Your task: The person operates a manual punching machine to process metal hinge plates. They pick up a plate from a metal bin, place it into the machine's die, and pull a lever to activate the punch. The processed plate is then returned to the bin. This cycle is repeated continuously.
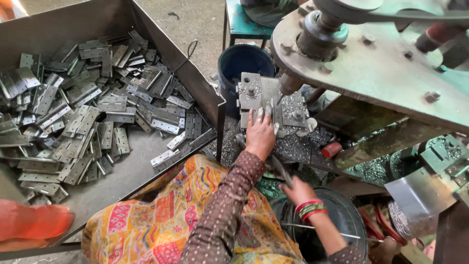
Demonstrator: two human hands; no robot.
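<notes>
My left hand (259,136) reaches forward, and its fingertips press a grey hinge plate (267,105) down on the metal fixture (251,90) of a drilling machine. The drill bit (280,99) hangs just right of my fingers, close above the plate. Lower down, my right hand (294,189), with red and green bangles at the wrist, is closed around a dark lever handle (279,168) beside my knee. Metal shavings (293,146) cover the machine bed around the fixture.
A big steel bin (171,54) at the left holds several loose hinge plates (88,107). A blue bucket (244,61) stands behind the fixture. The green machine body (371,68) overhangs the right. A black tub (344,215) sits below, near a red cylinder (332,149).
</notes>
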